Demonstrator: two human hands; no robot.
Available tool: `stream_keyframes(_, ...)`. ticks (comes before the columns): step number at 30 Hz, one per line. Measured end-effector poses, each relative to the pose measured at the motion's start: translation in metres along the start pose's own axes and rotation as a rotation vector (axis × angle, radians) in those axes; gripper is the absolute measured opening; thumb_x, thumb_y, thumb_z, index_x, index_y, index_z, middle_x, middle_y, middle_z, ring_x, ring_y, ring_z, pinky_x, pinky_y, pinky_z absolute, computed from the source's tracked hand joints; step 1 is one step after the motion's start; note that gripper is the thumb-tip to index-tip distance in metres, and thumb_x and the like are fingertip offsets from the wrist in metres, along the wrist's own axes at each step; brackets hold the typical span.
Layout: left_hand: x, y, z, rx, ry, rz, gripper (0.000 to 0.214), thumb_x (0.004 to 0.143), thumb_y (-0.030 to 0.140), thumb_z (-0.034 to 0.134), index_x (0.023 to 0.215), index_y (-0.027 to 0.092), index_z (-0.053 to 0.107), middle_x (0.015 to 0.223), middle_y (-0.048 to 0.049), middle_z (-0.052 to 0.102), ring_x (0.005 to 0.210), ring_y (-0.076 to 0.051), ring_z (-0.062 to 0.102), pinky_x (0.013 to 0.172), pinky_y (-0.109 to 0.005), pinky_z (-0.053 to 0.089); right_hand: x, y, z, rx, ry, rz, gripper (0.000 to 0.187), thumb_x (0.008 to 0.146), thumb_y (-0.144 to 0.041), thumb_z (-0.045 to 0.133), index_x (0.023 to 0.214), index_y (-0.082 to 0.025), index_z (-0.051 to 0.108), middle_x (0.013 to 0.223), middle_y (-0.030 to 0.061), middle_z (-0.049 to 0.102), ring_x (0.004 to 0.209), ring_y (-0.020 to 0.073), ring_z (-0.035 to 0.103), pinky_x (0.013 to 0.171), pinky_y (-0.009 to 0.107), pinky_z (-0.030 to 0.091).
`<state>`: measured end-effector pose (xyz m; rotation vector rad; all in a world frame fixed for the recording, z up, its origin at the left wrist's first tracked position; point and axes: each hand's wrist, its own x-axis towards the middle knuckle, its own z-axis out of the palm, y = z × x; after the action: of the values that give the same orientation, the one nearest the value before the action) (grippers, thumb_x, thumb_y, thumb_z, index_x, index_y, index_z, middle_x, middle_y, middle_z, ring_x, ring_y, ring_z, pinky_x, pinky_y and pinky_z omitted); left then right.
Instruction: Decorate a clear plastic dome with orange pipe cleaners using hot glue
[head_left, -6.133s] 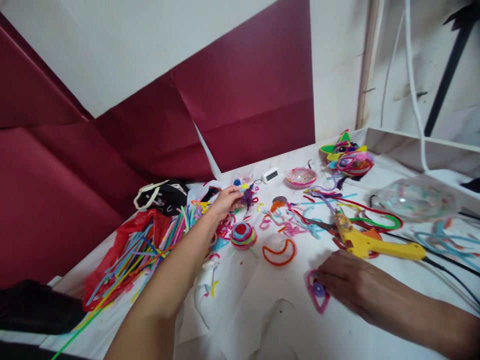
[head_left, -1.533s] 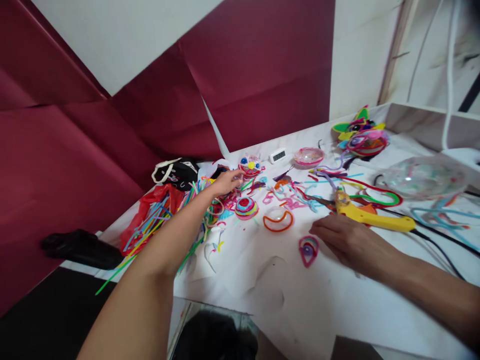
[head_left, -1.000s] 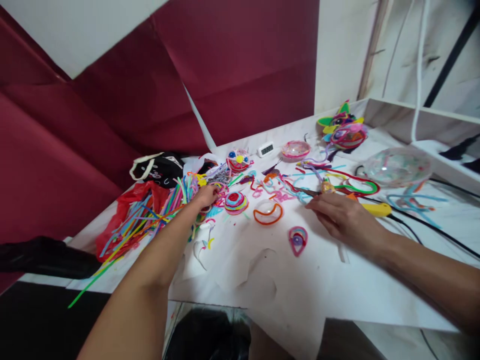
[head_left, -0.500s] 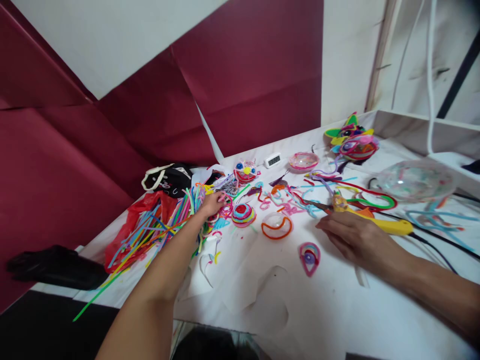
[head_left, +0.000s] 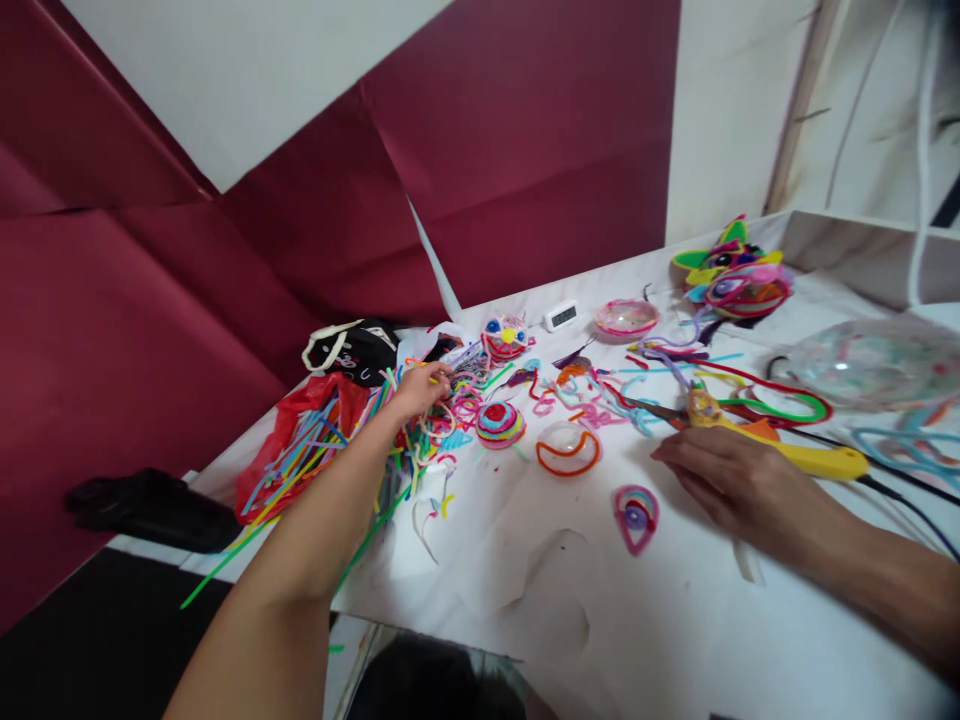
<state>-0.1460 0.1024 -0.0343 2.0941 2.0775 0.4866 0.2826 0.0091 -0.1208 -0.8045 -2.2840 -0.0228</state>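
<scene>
My left hand (head_left: 422,388) reaches over the tangle of coloured pipe cleaners (head_left: 466,402), its fingers curled together. Whatever is between them is too small to make out. My right hand (head_left: 720,468) is closed around scissors (head_left: 658,410), whose dark blades point left and lie nearly flat above the table. A yellow glue gun (head_left: 825,460) rests just behind that hand. Between my hands are a striped pipe-cleaner dome (head_left: 500,425), a clear dome with an orange pipe-cleaner outline (head_left: 568,450) and a pink teardrop piece with a purple centre (head_left: 635,518).
Long pipe cleaners spill from a red plastic bag (head_left: 266,450) on the left. A black pouch (head_left: 360,352) and a small digital clock (head_left: 561,316) stand at the back. Decorated pieces (head_left: 739,275) and a clear bowl (head_left: 877,365) sit on the right, near cords.
My left hand has lifted slightly and drawn back from the pile. My right hand still holds the scissors. The whole view has shifted, so the table things appear farther right.
</scene>
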Motion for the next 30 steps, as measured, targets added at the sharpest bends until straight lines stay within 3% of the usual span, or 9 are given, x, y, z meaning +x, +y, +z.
stream_keyframes(3,-0.012,-0.016,-0.031,0.005,0.031,-0.031,0.031,0.075,0.028,0.052,0.103,0.016,0.061,0.086,-0.0033,0.069,0.066,-0.014,0.064,0.062,-0.023,0.05,-0.002,0.0,0.001,-0.002,-0.028,0.012,0.023,0.088,-0.016,0.045,0.099,-0.017,0.065,0.098,0.0109,0.067,0.091,0.0213,0.064,0.079,0.034,0.054)
stream_keyframes(8,-0.05,-0.046,-0.069,0.074,0.048,-0.119,0.028,0.074,0.035,0.049,0.088,0.015,0.063,0.062,-0.0018,0.064,0.055,-0.015,0.06,0.056,-0.024,0.047,-0.006,0.0,0.005,0.021,-0.086,-0.011,0.024,0.089,-0.016,0.043,0.099,-0.016,0.065,0.096,0.0109,0.066,0.09,0.0205,0.064,0.079,0.034,0.054)
stream_keyframes(11,-0.077,-0.059,-0.075,0.13,0.052,-0.163,0.032,0.076,0.038,0.047,0.092,0.016,0.063,0.063,-0.002,0.065,0.057,-0.017,0.06,0.057,-0.025,0.047,-0.008,0.0,0.008,0.045,-0.101,-0.033,0.022,0.089,-0.018,0.046,0.101,-0.016,0.064,0.096,0.0102,0.065,0.091,0.021,0.063,0.08,0.034,0.054)
stream_keyframes(17,-0.112,-0.076,-0.068,0.239,0.022,-0.192,0.019,0.07,0.034,0.056,0.08,0.024,0.068,0.087,-0.0008,0.071,0.081,-0.019,0.063,0.077,-0.025,0.045,-0.008,0.0,0.011,0.071,-0.079,-0.056,0.018,0.088,-0.023,0.049,0.096,-0.02,0.064,0.091,0.0082,0.066,0.086,0.0213,0.064,0.075,0.033,0.055)
stream_keyframes(23,-0.107,-0.093,-0.065,0.296,0.076,-0.309,0.027,0.076,0.034,0.048,0.088,0.021,0.068,0.085,-0.0025,0.072,0.08,-0.019,0.064,0.071,-0.025,0.044,-0.01,0.002,0.015,0.085,-0.112,0.021,0.016,0.089,-0.022,0.047,0.096,-0.022,0.061,0.093,0.0079,0.067,0.088,0.0205,0.065,0.076,0.031,0.056)
stream_keyframes(30,-0.07,-0.109,-0.054,0.302,0.037,-0.381,0.02,0.065,0.038,0.06,0.066,0.019,0.068,0.067,-0.0034,0.068,0.068,-0.018,0.062,0.061,-0.024,0.041,-0.013,0.009,0.02,0.063,-0.049,-0.013,0.018,0.086,-0.021,0.05,0.099,-0.026,0.062,0.093,0.0067,0.068,0.085,0.0213,0.066,0.072,0.031,0.057)
